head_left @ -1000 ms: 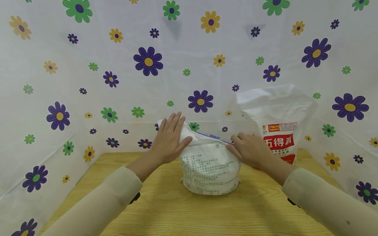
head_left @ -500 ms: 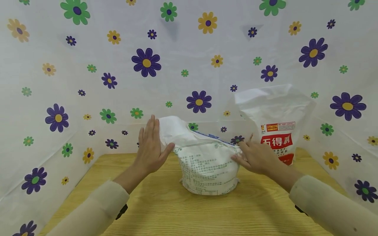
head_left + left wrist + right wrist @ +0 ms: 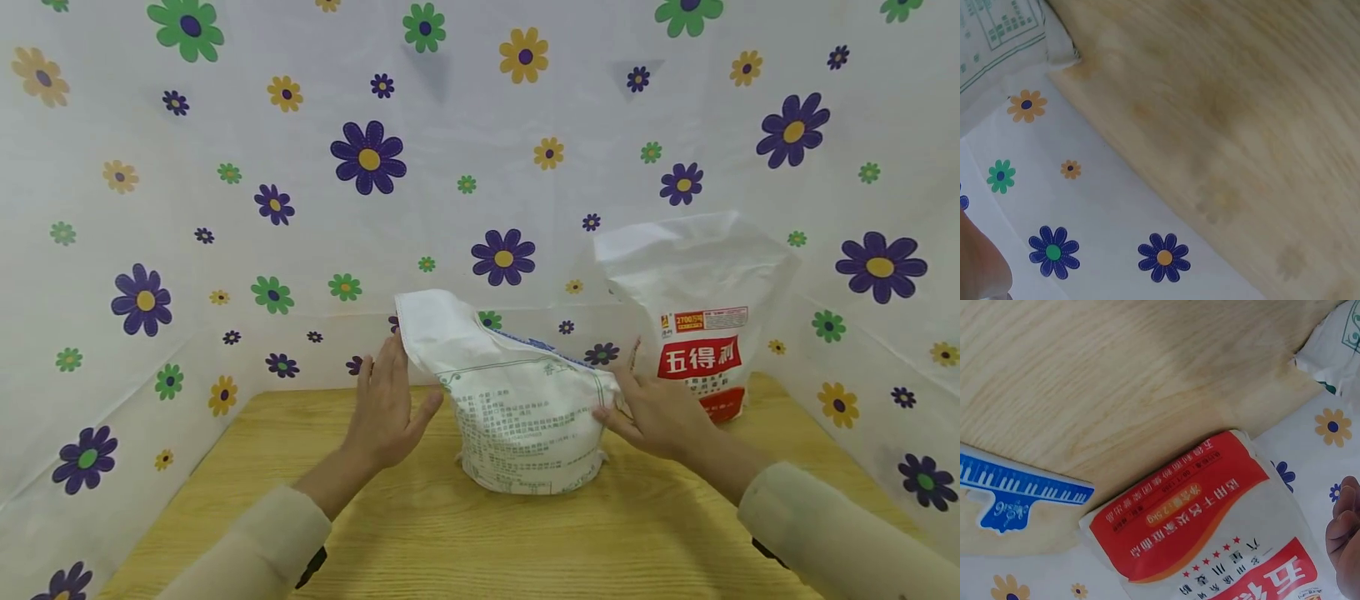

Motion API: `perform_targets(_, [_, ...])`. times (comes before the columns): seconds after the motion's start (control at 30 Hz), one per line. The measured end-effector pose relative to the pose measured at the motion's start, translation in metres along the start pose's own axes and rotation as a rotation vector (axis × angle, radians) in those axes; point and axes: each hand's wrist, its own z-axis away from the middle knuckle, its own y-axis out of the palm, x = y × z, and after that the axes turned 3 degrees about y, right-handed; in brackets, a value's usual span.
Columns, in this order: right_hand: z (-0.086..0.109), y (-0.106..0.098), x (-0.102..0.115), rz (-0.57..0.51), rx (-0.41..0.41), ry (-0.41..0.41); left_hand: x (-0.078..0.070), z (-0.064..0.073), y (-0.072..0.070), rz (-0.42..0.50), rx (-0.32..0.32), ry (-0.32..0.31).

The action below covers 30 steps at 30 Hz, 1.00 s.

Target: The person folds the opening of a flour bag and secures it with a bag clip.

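A white sack with green print [image 3: 525,425] stands in the middle of the table, its upper left part sticking up and its top edge sloping down to the right. My left hand [image 3: 386,408] is beside the sack's upper left side, fingers straight and pointing up. At the upper right corner, my right hand [image 3: 660,412] holds the sack's edge, thumb on the front and fingers behind. The right wrist view shows curled fingers [image 3: 1344,534] at its edge. Only a fingertip [image 3: 982,262] of my left hand shows in the left wrist view.
A white-and-red flour bag [image 3: 701,358] stands behind my right hand, its upper part flaring out. On the wooden table [image 3: 420,542] lies a blue piece with a piano-key pattern [image 3: 1019,487], visible in the right wrist view. A flower-printed white sheet [image 3: 450,217] encloses the back and sides.
My left hand has come off the sack's upper left front and moved left and down beside it. My right hand has slid right and down along the top edge, uncovering the corner.
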Motion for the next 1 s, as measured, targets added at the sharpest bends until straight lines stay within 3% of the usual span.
perform_targets(0.17, [0.007, 0.012, -0.001, 0.023, -0.023, -0.017, -0.003, 0.008, 0.015, 0.024, 0.040, 0.003])
perform_targets(0.3, [0.014, 0.023, 0.002, -0.015, 0.026, -0.002, -0.006, 0.014, 0.025, 0.064, 0.072, -0.010])
perform_targets(0.5, [0.020, 0.033, 0.008, -0.062, 0.086, 0.027, -0.011, 0.020, 0.032, 0.145, 0.077, -0.019])
perform_targets(0.67, [0.023, 0.040, 0.011, -0.099, 0.137, 0.056, -0.011, 0.026, 0.038, 0.143, 0.080, 0.005])
perform_targets(0.8, [0.025, 0.046, 0.014, -0.121, 0.171, 0.070, -0.013, 0.031, 0.042, 0.176, 0.120, -0.003])
perform_targets(1.0, [0.029, 0.052, 0.017, -0.134, 0.158, 0.068, -0.015, 0.035, 0.048, 0.281, 0.163, -0.038])
